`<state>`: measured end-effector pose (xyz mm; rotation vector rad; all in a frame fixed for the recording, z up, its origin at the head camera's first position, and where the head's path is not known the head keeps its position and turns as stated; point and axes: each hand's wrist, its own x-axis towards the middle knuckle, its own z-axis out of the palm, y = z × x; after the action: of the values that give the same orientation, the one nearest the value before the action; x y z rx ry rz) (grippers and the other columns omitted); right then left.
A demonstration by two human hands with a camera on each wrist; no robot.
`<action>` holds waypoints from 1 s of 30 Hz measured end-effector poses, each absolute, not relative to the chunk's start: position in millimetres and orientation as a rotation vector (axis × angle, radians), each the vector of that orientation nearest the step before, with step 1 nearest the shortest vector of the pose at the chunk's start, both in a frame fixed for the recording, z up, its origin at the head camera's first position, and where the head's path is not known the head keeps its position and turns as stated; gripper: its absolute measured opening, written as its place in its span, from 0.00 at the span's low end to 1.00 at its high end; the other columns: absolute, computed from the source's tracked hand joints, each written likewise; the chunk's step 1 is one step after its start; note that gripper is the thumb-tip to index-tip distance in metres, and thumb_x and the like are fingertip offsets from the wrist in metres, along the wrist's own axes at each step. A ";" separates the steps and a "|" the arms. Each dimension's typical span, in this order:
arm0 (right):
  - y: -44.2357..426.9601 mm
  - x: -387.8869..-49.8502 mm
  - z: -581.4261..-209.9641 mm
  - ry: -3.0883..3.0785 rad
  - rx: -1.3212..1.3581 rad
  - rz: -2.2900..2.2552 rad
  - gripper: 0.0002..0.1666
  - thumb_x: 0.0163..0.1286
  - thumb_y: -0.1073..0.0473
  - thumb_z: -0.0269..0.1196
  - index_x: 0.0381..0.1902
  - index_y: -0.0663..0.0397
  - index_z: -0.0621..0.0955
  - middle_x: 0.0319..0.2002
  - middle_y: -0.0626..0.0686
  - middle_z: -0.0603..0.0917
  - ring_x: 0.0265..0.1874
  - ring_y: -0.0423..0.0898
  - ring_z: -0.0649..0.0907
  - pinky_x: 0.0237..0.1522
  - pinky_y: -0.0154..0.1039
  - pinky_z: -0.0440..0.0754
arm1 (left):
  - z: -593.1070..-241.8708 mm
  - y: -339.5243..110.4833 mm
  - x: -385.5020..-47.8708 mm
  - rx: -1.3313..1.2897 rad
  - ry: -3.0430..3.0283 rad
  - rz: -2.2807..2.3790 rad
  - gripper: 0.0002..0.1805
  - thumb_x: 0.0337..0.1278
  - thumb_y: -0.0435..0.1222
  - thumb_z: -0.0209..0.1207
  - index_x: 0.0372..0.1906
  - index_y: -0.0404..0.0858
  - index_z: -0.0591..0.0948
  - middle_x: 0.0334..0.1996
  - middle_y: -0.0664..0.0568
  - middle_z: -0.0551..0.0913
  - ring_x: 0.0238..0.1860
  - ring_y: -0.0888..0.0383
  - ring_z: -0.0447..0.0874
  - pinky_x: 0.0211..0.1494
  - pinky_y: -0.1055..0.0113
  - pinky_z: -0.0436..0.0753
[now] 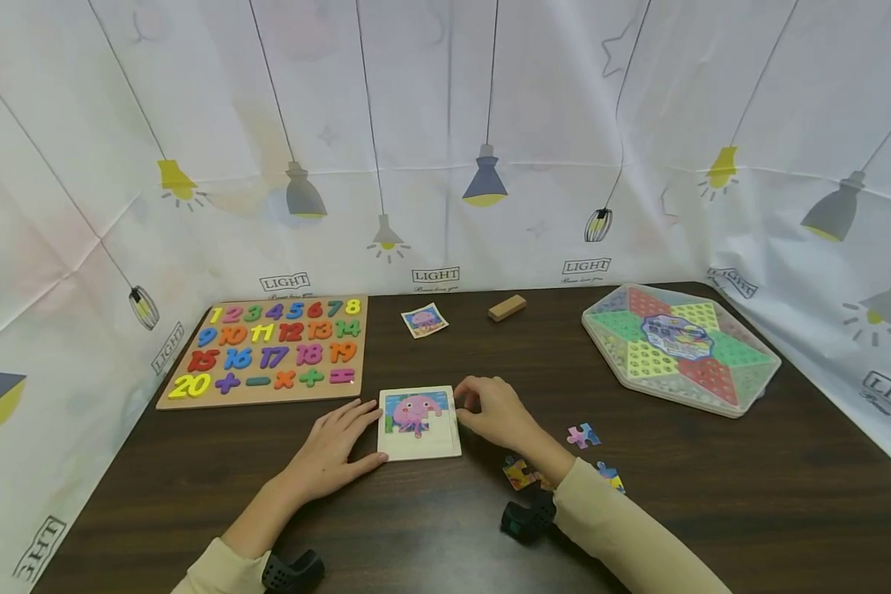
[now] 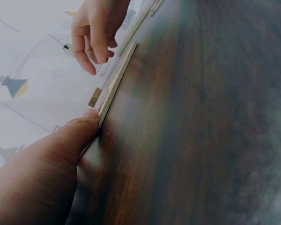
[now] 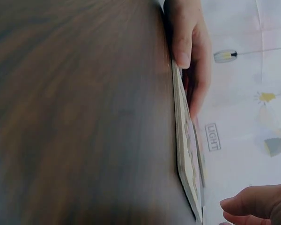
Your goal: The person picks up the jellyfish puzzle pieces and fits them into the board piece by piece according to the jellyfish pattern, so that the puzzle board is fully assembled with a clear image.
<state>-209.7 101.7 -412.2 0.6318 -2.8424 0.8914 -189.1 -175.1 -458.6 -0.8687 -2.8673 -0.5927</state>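
Observation:
A small wooden jigsaw board (image 1: 420, 447) lies flat, partly filled with pieces showing a pink octopus (image 1: 414, 410); its lower and right parts show bare wood. My left hand (image 1: 325, 455) rests at the board's left side, fingers extended and spread, thumb touching the near-left corner. Beside the right edge, my right hand (image 1: 492, 406) has bent fingers and its thumb near the index finger. In the left wrist view, that right hand (image 2: 97, 33) hangs loosely over the board with nothing visible in it. Loose jigsaw pieces (image 1: 582, 436) lie around the right forearm, some partly hidden by it.
A wooden number board (image 1: 263, 396) stands back left. Behind the jigsaw lie a small octopus picture card (image 1: 425, 320) and a wooden block (image 1: 507, 308). A hexagonal Chinese checkers box (image 1: 679, 346) is at the right. Printed white cloth (image 1: 445, 107) encloses the table's back and sides.

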 end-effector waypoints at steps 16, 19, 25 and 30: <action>143.6 -201.4 -411.3 -2.854 0.602 0.878 0.12 0.57 0.63 0.65 0.41 0.57 0.80 0.30 0.47 0.79 0.30 0.46 0.75 0.33 0.41 0.70 | -459.3 -174.2 -188.1 -0.865 -2.852 -0.599 0.40 0.54 0.64 0.48 0.67 0.44 0.65 0.67 0.49 0.61 0.68 0.47 0.53 0.61 0.42 0.55; 152.4 -198.9 -410.8 -2.864 0.584 0.873 0.12 0.57 0.63 0.65 0.41 0.57 0.80 0.31 0.48 0.80 0.31 0.48 0.76 0.33 0.42 0.72 | -458.7 -174.4 -188.0 -0.865 -2.858 -0.602 0.40 0.54 0.64 0.48 0.67 0.45 0.65 0.67 0.49 0.61 0.68 0.47 0.53 0.61 0.42 0.55; 170.9 -192.7 -410.4 -2.877 0.561 0.862 0.13 0.58 0.62 0.65 0.42 0.57 0.80 0.34 0.51 0.80 0.32 0.49 0.77 0.34 0.43 0.73 | -458.1 -174.5 -187.5 -0.861 -2.864 -0.614 0.40 0.54 0.63 0.49 0.67 0.45 0.64 0.67 0.49 0.61 0.68 0.47 0.52 0.61 0.42 0.54; 187.0 -187.9 -409.7 -2.887 0.535 0.828 0.14 0.57 0.62 0.65 0.43 0.57 0.79 0.36 0.52 0.79 0.34 0.50 0.76 0.35 0.45 0.73 | -458.5 -174.0 -187.8 -0.861 -2.863 -0.607 0.40 0.54 0.63 0.49 0.67 0.45 0.65 0.67 0.49 0.61 0.68 0.47 0.52 0.61 0.42 0.55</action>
<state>-187.9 187.0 -409.7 0.5352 -2.8870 0.8284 -187.8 -174.0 -458.5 -0.8614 -2.8626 -0.6074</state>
